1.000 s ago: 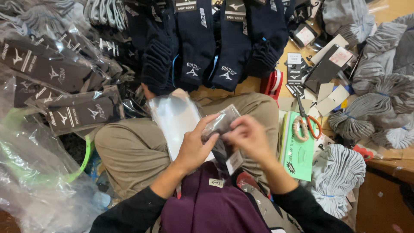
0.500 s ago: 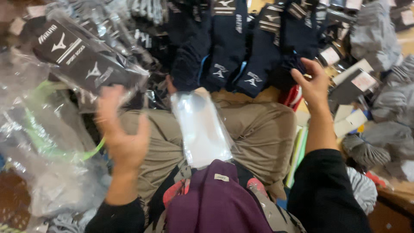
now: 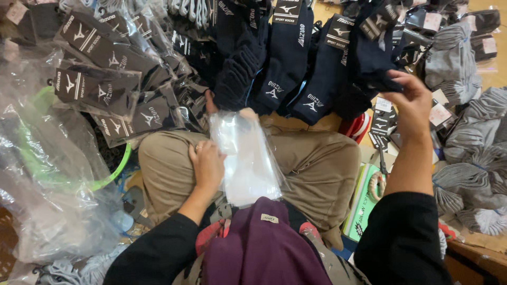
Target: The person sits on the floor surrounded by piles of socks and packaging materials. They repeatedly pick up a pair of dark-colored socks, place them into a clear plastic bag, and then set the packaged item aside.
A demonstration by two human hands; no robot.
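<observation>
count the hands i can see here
2. The left hand rests on the clear plastic bags in the lap; the right hand grips a navy sock at upper right.

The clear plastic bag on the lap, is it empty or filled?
Empty: the clear plastic bag lies flat, see-through, under the left hand.
</observation>
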